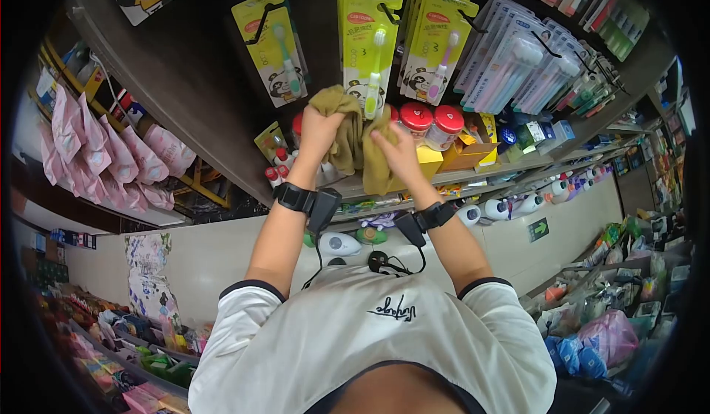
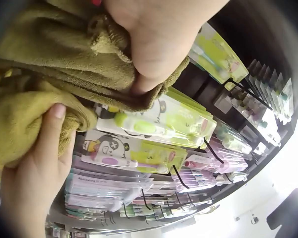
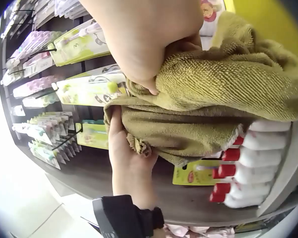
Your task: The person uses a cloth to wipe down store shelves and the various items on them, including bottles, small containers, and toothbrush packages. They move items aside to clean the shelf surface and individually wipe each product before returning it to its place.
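Observation:
A bunched olive-green cloth (image 1: 344, 144) hangs in folds between my two hands, close over the shelf and in front of the packaged toothbrushes. My left hand (image 1: 318, 134) grips its left part, with the thumb pressed into the folds in the left wrist view. The right hand (image 1: 399, 151) pinches the other part, thumb on top of the fabric (image 2: 20, 124). Seen from the right wrist, terry-like towelling (image 3: 228, 74) drapes from the right hand (image 3: 149, 39), and the left hand (image 3: 129, 163) holds a fold beneath it.
Yellow-green toothbrush packs (image 1: 373, 37) hang on hooks just above the hands. Jars with red lids (image 1: 416, 122) and a yellow box (image 1: 429, 161) stand right of the cloth. White bottles with red caps (image 3: 258, 158) line the shelf at the left. Pink bags (image 1: 111, 148) hang farther left.

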Available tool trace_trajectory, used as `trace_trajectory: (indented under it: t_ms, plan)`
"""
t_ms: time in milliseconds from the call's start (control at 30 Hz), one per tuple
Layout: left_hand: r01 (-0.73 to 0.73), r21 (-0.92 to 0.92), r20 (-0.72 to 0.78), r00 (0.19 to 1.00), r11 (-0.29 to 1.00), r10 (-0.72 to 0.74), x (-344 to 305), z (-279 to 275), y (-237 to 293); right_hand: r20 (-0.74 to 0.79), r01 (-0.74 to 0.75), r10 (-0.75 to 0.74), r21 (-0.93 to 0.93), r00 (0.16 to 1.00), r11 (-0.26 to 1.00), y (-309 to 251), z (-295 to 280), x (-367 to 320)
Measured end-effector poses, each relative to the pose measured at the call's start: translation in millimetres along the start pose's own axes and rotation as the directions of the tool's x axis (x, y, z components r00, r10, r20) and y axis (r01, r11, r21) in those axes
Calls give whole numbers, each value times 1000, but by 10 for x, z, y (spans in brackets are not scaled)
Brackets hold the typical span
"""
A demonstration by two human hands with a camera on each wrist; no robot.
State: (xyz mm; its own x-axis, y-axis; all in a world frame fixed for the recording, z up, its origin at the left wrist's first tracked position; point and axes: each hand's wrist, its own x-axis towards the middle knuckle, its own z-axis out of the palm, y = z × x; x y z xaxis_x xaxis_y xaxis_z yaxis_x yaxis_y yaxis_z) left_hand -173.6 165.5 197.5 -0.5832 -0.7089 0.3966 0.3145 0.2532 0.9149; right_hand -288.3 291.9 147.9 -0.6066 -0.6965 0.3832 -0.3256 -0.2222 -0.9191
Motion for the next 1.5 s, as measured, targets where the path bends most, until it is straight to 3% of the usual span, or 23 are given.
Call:
trace_trajectory:
  t_ms: [67,100,167,233,267,300,333,400,433,467,500,533,600,633,733,800,867,1000,1067,1133,1300,1500]
  plan:
    - [37,69,-17,999,997,-36,-96,0,-96,92,10,9,-204,996,979,66,-4,-186]
    - [79,116,0,997,990,-80,-137,-61,-226,89,14,4,-201,996,979,28,-30,-252]
    - [155,141,-33,988,978,-152,-277,-219,-420,-21,-13,8,-241,1000,970,-114,-190,-322]
    - [232,160,-65,972,959,-224,-415,-318,-429,-113,-90,72,-164,991,982,-249,-448,-274]
    - [253,128,-64,967,959,-246,-491,-349,-390,-198,-27,14,-65,980,997,-365,-551,-212]
    - [277,94,-63,960,956,-272,-541,-366,-344,-296,-13,-14,-86,955,996,-640,-646,-153]
    - [281,93,-62,959,955,-276,-569,-379,-279,-314,90,-150,-199,938,976,-694,-823,-32]
    - [96,-13,-112,989,995,-97,-636,-400,-63,-465,86,-99,-49,880,995,-956,-945,174]
    - [57,-45,-176,982,997,-64,-620,-380,104,-439,154,-166,-63,883,986,-1099,-980,288]
    - [-82,109,-193,976,991,102,-541,-470,127,-453,169,-185,-76,872,983,-1179,-975,404]
    - [-161,96,-205,963,982,177,-476,-388,441,-467,186,-207,-90,860,978,-1226,-960,519]
    - [-190,80,-280,938,979,205,-416,-388,553,-463,183,-203,-89,863,979,-1255,-931,632]
    - [-201,73,-356,910,977,213,-330,-417,704,-420,309,-400,-267,815,913,-1286,-854,830]
    - [-203,73,-358,909,976,216,-320,-410,741,-419,312,-401,-267,815,912,-1280,-814,903]
    - [-135,-29,-150,980,990,129,-339,-268,909,-354,276,-403,-357,844,892,-1266,-742,997]
    - [-233,107,5,972,966,234,-321,-140,874,-318,185,-283,-306,905,934,-1287,-724,1001]
    - [-209,37,85,975,977,205,-276,63,971,-327,202,-305,-314,894,928,-1274,-728,1022]
    - [-247,-19,103,963,969,248,11,445,1051,-294,165,-268,-332,917,929,-1324,-770,978]
    - [-502,191,142,864,843,483,208,613,1055,-277,155,-263,-359,924,920,-1376,-788,940]
    - [-571,312,197,821,759,536,358,772,1034,-263,139,-286,-464,921,875,-1426,-817,916]
    - [-548,479,41,795,686,606,410,1197,1031,-196,149,-304,-559,932,816,-1421,-957,930]
    - [-444,438,-20,865,782,502,473,1217,992,-46,219,-315,-623,948,751,-1487,-1076,963]
